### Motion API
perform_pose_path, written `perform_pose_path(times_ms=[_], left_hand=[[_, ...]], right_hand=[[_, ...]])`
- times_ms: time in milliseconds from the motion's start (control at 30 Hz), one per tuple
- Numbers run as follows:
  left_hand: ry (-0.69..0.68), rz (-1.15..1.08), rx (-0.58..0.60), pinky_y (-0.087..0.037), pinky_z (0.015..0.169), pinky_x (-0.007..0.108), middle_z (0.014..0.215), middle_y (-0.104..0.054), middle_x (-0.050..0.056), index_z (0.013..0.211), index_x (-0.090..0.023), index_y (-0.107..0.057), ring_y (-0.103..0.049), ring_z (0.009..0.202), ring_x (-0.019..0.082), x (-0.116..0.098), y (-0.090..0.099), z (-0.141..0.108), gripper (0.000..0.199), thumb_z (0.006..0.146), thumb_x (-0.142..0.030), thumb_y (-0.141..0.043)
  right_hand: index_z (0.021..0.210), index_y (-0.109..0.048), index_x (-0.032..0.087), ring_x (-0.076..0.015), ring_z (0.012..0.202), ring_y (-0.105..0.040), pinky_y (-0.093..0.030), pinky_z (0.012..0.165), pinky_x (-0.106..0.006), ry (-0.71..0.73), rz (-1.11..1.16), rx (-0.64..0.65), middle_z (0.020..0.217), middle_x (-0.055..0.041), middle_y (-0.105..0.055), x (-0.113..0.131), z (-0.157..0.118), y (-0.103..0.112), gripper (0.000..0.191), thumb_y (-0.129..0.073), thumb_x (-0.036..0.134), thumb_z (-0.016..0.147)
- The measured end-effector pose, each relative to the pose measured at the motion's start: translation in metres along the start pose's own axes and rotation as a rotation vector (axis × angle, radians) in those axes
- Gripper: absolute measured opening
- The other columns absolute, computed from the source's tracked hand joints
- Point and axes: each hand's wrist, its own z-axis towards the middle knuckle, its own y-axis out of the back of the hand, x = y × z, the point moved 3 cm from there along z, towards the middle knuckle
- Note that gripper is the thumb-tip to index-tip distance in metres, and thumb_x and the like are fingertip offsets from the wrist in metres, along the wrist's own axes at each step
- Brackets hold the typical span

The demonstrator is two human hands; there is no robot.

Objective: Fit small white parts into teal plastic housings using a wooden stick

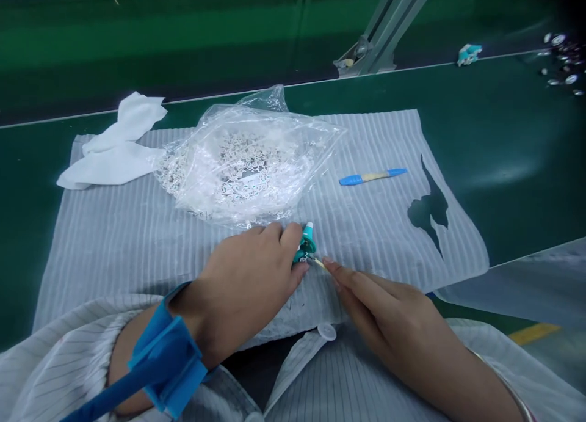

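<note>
Here, a small teal plastic part (pixel 305 247) with a white tip pointing up and away is held over the near part of a white striped anti-static mat (pixel 114 257). The person's left hand (pixel 242 275) has its grip closed around it, with the fingers curled over the top. The right hand (pixel 384 306) comes in from the other side, its grip pinching a thin stick (pixel 319 262) whose far end meets the teal part's lower edge, so the two hands nearly touch.

Just beyond the left knuckles, a clear plastic bag (pixel 247 165) of lacy white pieces almost touches the hand, leaving little room ahead. More room lies to the right, where a blue-ended tool (pixel 373 177) rests alone on the mat, near a ragged hole (pixel 428 208). White wipes (pixel 114 147) overlap the mat's far left corner.

The left forearm angles in from the lower left, a blue wrist strap (pixel 165 361) at the wrist. Past the mat, the green bench (pixel 503 135) runs to its far edge, where a teal piece (pixel 469 54) and scattered metal discs (pixel 561 61) lie.
</note>
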Motion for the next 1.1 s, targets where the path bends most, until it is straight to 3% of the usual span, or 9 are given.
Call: perform_pose_path(times_ms=[200, 767, 1100], left_hand=[[-0.009, -0.007, 0.026, -0.043, 0.053, 0.028, 0.086, -0.057, 0.003, 0.104, -0.018, -0.044, -0.058, 0.073, 0.02, -0.0004, 0.0002, 0.0005, 0.023, 0.089, -0.035, -0.037], [-0.04, -0.002, -0.048, -0.039, 0.049, 0.027, 0.081, -0.055, 0.002, 0.1, -0.019, -0.043, -0.056, 0.067, 0.019, 0.0005, -0.0039, -0.0012, 0.017, 0.088, -0.03, -0.038], [-0.097, 0.05, -0.101, -0.038, 0.048, 0.027, 0.082, -0.055, 0.001, 0.101, -0.018, -0.045, -0.055, 0.068, 0.018, -0.0009, -0.0043, -0.0034, 0.016, 0.087, -0.025, -0.042]], right_hand=[[0.114, -0.053, 0.01, -0.0147, 0.061, -0.064, -0.053, 0.051, -0.024, -0.007, -0.016, -0.011, 0.08, -0.0081, -0.068, 0.0008, 0.0037, 0.0001, 0.031, -0.034, 0.015, 0.091], [0.111, -0.054, 0.006, -0.0119, 0.05, -0.055, -0.039, 0.038, -0.022, 0.048, -0.072, -0.019, 0.063, -0.0029, -0.06, 0.0005, 0.0044, -0.0041, 0.029, -0.035, 0.011, 0.09], [0.109, -0.056, 0.01, -0.0123, 0.053, -0.059, -0.048, 0.045, -0.022, -0.007, -0.006, -0.066, 0.069, -0.0043, -0.065, 0.0006, 0.002, -0.0029, 0.027, -0.037, 0.014, 0.09]])
